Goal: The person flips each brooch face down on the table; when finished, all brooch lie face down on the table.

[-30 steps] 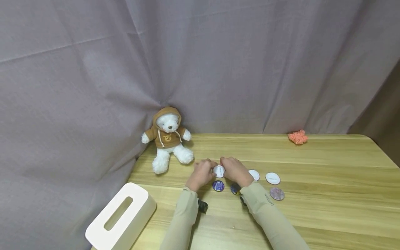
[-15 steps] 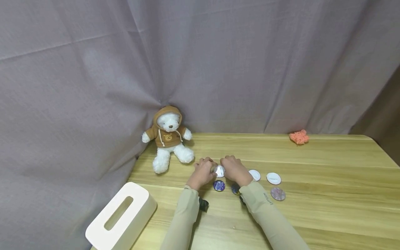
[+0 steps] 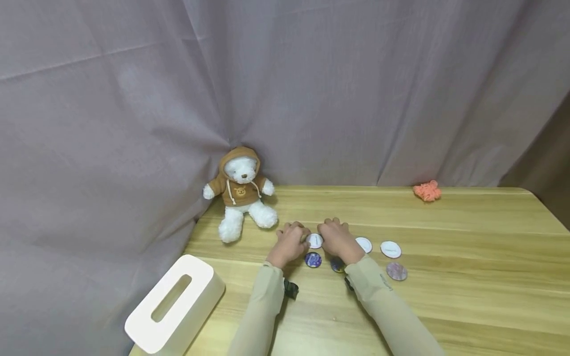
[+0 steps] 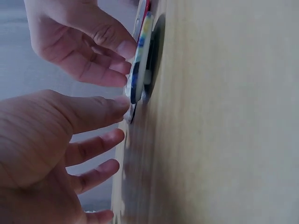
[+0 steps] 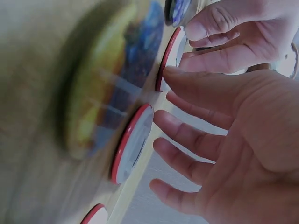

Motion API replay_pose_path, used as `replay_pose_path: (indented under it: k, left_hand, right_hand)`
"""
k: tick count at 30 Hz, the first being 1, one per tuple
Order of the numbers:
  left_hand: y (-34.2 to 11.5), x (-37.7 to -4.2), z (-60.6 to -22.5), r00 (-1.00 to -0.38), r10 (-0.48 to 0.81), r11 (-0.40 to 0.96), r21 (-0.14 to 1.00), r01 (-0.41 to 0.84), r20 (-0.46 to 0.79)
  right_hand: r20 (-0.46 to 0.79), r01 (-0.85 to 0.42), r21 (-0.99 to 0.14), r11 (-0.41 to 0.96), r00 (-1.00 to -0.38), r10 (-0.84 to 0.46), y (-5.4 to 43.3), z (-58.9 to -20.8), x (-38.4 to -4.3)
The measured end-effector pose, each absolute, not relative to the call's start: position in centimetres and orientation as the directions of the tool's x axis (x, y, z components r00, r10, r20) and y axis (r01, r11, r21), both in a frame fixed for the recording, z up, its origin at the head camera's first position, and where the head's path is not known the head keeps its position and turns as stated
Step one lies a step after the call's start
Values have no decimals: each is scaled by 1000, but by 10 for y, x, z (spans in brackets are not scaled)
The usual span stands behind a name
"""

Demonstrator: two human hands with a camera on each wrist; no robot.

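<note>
Between my two hands, a round pin badge (image 3: 314, 241) with a white back and red rim lies low over the table. My left hand (image 3: 289, 245) pinches its left edge, thumb (image 4: 100, 112) against the rim and the other fingers spread. My right hand (image 3: 340, 242) holds the opposite edge with thumb and a finger; its remaining fingers (image 5: 187, 140) are loosely bent. Just in front lie a blue-purple badge (image 3: 313, 259) and a blue-yellow badge (image 3: 338, 265), partly covered by my right wrist. Right of that hand are two more white-backed badges, one nearer (image 3: 364, 244) and one farther (image 3: 391, 249).
A pinkish marbled badge (image 3: 397, 271) lies at the right. A white teddy bear (image 3: 240, 195) in a brown hoodie sits at the back left. The white tissue box (image 3: 175, 301) stands front left, and a coral bundle (image 3: 428, 191) lies by the curtain (image 3: 320, 99).
Both hands stay around the same badge with only slight finger movement. The view has tilted a little, so everything sits slightly higher.
</note>
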State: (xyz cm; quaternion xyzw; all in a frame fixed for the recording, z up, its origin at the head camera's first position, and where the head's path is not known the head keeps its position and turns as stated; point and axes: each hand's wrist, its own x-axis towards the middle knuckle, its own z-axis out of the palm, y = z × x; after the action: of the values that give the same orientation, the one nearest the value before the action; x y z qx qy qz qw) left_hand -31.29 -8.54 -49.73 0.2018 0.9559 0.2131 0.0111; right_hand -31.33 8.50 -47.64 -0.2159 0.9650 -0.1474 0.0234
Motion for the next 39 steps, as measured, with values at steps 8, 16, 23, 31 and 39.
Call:
replay_pose_path:
  k: [8, 16, 23, 31, 39]
  left_hand:
    - [-84, -312, -496, -927, 363, 826, 429, 367, 93]
    - [-79, -303, -493, -929, 349, 782, 509, 360, 122]
    - [-79, -291, -488, -936, 333, 788, 511, 343, 115]
    - [-90, -279, -492, -935, 346, 814, 473, 338, 74]
    - [-95, -269, -494, -933, 357, 794, 510, 329, 46]
  right_hand:
    - [64, -430, -276, 860, -901, -430, 91, -469, -303]
    - [71, -430, -314, 846, -900, -430, 90, -472, -292]
    - [46, -413, -353, 840, -904, -425, 89, -472, -285]
    - [18, -405, -380, 832, -902, -431, 90, -474, -277]
    - [44, -437, -368, 821, -890, -454, 87, -478, -268]
